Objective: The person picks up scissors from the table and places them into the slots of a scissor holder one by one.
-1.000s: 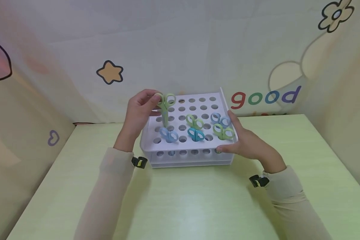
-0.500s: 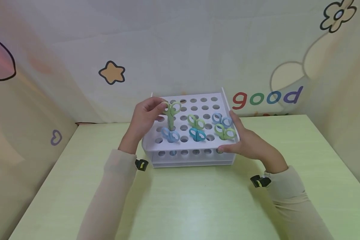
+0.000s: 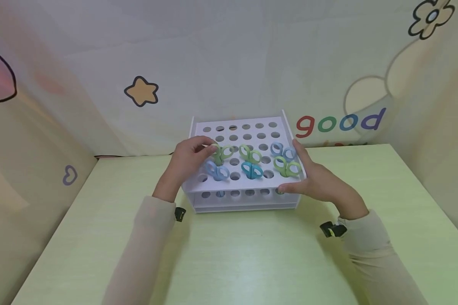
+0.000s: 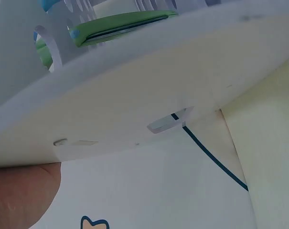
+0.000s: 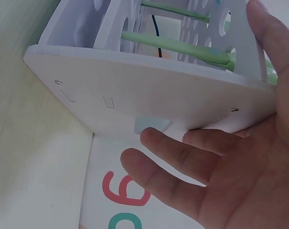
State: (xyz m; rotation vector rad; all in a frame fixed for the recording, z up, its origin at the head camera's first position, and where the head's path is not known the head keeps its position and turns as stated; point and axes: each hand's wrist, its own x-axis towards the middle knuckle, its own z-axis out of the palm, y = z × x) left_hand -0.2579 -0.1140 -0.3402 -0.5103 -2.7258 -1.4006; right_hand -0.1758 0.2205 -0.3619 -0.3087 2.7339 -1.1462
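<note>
A white rack with rows of round holes stands on the table. My left hand pinches the left handle loop of light green scissors, which sit low in a hole with their loops just over the top board. In the left wrist view a green blade cover shows inside the rack, and a bit of my left hand lies below its side. My right hand grips the rack's right front corner, thumb at the front edge. In the right wrist view its fingers extend along the side panel.
Other scissors stand in the rack: blue ones front left, teal ones at front middle, green ones behind them, and green and blue pairs at right. Behind the table hangs a printed cloth.
My left hand has moved down and slightly right, lowering the green scissors from above the board into a hole. My right hand has stayed on the rack's corner.
</note>
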